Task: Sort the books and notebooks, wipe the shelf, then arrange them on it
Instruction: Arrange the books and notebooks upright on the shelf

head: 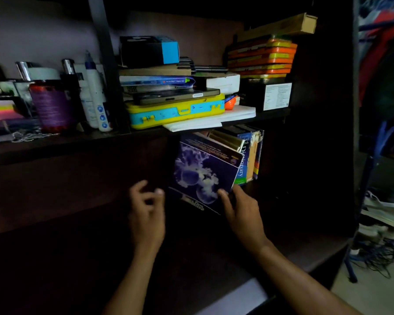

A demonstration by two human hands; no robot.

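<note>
The jellyfish book (pixel 203 173), pinched in my right hand (pixel 241 212), leans on the dictionary (pixel 243 162) at 3 o'clock; left hand (pixel 147 210) loosely curled, empty.

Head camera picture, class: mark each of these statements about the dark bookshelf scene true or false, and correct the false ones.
1. The right hand grips the jellyfish-cover book at its lower corner. True.
2. The jellyfish-cover book stands fully upright. False: it is tilted, leaning toward the dictionary.
3. The left hand holds a cloth. False: nothing shows in its curled fingers.
4. A yellow and blue case lies on the upper shelf beneath a stack of flat items. True.
5. The dictionary lies flat on the upper shelf. False: it stands on the lower shelf, spine outward.
</note>
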